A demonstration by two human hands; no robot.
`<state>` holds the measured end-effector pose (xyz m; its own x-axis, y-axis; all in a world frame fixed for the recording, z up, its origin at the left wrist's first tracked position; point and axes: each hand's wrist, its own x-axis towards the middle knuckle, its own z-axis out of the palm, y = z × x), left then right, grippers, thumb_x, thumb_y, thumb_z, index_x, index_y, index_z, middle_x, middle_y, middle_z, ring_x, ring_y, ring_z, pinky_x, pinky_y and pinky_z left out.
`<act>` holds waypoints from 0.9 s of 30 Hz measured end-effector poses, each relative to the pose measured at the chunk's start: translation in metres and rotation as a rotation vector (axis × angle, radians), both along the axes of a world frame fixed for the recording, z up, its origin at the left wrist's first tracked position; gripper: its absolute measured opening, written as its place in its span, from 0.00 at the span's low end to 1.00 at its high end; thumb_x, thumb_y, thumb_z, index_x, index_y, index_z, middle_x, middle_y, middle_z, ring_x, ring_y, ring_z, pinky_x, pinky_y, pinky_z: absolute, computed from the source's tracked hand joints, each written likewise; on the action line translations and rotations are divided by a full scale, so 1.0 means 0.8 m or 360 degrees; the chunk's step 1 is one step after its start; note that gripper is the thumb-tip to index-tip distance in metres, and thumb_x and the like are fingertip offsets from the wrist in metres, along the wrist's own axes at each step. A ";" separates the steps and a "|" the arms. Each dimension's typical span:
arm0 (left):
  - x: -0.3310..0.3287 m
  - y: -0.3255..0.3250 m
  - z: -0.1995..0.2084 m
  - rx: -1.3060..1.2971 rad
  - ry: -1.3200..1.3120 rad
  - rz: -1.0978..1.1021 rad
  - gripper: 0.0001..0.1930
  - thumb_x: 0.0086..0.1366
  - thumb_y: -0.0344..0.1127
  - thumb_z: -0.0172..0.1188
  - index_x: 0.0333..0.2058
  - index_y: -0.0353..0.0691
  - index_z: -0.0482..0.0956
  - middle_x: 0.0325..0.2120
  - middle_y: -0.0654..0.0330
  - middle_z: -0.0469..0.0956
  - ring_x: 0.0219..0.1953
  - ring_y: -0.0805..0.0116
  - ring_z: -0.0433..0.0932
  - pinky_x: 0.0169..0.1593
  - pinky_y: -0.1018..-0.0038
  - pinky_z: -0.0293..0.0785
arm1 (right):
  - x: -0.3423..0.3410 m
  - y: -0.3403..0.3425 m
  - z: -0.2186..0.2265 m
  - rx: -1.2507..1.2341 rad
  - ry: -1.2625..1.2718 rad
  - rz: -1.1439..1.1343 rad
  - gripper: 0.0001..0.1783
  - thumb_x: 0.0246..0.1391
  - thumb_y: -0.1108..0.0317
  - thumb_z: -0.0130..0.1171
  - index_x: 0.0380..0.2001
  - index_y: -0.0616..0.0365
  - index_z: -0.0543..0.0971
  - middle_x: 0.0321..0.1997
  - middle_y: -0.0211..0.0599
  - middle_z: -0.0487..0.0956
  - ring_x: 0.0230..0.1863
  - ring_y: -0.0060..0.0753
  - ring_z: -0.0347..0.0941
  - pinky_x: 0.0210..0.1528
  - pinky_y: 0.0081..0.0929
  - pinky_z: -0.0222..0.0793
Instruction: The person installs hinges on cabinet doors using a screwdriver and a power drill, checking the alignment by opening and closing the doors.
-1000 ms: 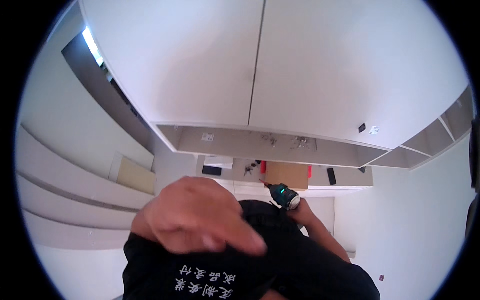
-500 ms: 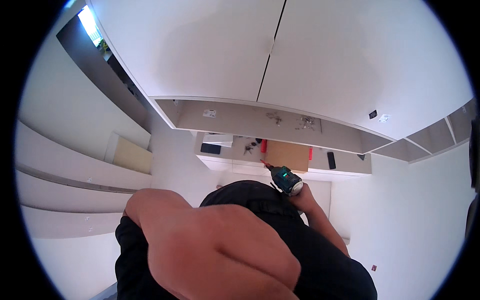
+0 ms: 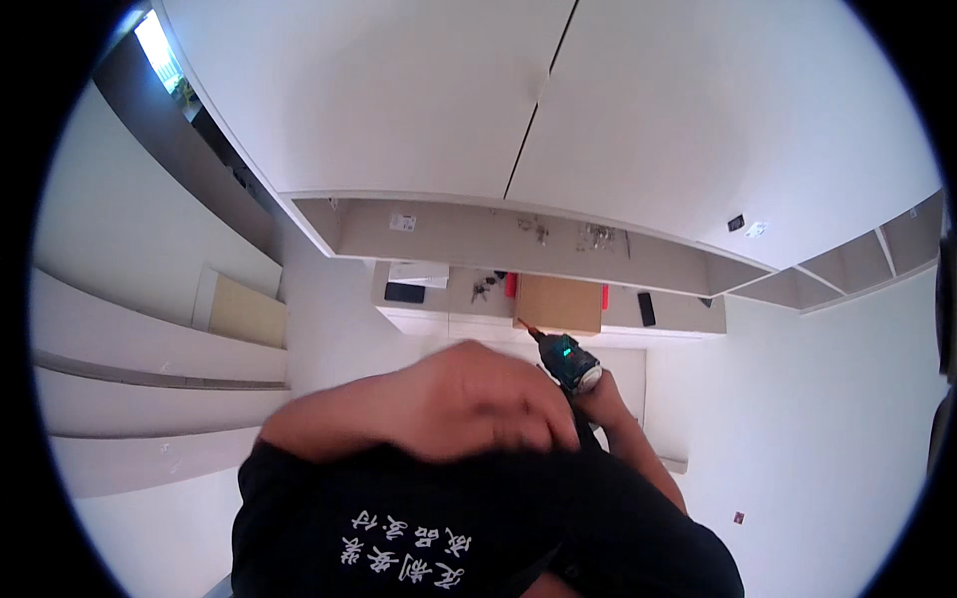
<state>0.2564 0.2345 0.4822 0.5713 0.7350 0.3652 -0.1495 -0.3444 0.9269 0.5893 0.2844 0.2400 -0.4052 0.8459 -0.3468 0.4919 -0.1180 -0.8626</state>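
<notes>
My right hand (image 3: 596,397) is wrapped round the grip of a dark green cordless drill (image 3: 570,365). The drill carries a reddish bit (image 3: 528,326) and a small lit green light, and it points up and to the left. Across the front of my black shirt (image 3: 329,498) my left hand (image 3: 488,399) is closed, fingers curled inward and slightly blurred, close to the drill. Whatever those fingers hold, if anything, is hidden. Past the bit, a brown cardboard box (image 3: 560,302) lies on a low white cabinet between two red pieces.
Overhead hang large white cabinet doors (image 3: 399,100). Below them runs an open shelf (image 3: 449,237) holding small metal fittings (image 3: 601,236). A dark phone-like object (image 3: 647,309) and a black flat box (image 3: 405,292) lie on the low cabinet (image 3: 688,317). Pale panels (image 3: 150,399) stand at left.
My left hand has dropped from close in front of the camera to chest level beside the drill. The right hand keeps hold of the drill. The view has shifted slightly.
</notes>
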 end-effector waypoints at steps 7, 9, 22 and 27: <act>-0.059 -0.045 -0.321 -0.1615 -0.0188 0.1290 0.08 0.74 0.37 0.55 0.39 0.38 0.72 0.24 0.61 0.76 0.21 0.72 0.71 0.26 0.75 0.69 | 0.007 -0.006 -0.010 -0.0070 0.0035 -0.0082 0.25 0.43 0.75 0.71 0.49 0.61 0.81 0.46 0.41 0.86 0.48 0.34 0.83 0.55 0.35 0.77; -0.069 -0.077 -0.353 -0.1787 -0.0035 0.1307 0.11 0.75 0.42 0.56 0.37 0.40 0.73 0.26 0.62 0.77 0.22 0.74 0.70 0.27 0.76 0.69 | 0.005 -0.001 -0.009 -0.0080 -0.0014 -0.0028 0.25 0.43 0.74 0.71 0.49 0.60 0.81 0.47 0.42 0.86 0.49 0.35 0.83 0.55 0.35 0.77; -0.135 -0.041 -0.398 -0.1813 -0.0739 0.1563 0.08 0.71 0.32 0.61 0.46 0.39 0.77 0.35 0.61 0.79 0.35 0.70 0.79 0.45 0.71 0.82 | -0.059 0.008 -0.008 -0.0045 0.0045 0.0105 0.23 0.48 0.69 0.70 0.50 0.61 0.82 0.47 0.43 0.86 0.50 0.38 0.83 0.56 0.37 0.76; -0.201 0.037 -0.415 -0.1578 -0.0616 0.1651 0.09 0.72 0.30 0.59 0.48 0.38 0.77 0.35 0.61 0.79 0.34 0.69 0.79 0.38 0.74 0.79 | -0.033 0.009 -0.038 -0.0011 0.0098 0.0045 0.25 0.47 0.71 0.69 0.51 0.61 0.81 0.49 0.39 0.85 0.52 0.32 0.81 0.55 0.35 0.76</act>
<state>0.0957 0.2638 0.1504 -0.3637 0.7778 -0.5125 -0.5245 0.2837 0.8028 0.5631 0.2916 0.2099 -0.4494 0.8316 -0.3262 0.4412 -0.1109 -0.8905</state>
